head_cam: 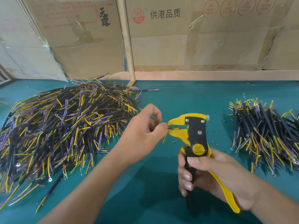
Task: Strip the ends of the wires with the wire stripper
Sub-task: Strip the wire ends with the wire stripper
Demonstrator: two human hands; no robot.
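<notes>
From the head view, the wire stripper stands upright over the green table, its yellow jaws pointing left. The right hand grips its handles below, fingers hiding most of the black handle. Just left of the jaws, the left hand pinches a thin wire whose tip meets the jaws; the wire's length is mostly hidden by the fingers. Far left of the stripper lies a large wire pile; right of it, a smaller pile cut off by the frame edge. Cardboard boxes stand behind.
</notes>
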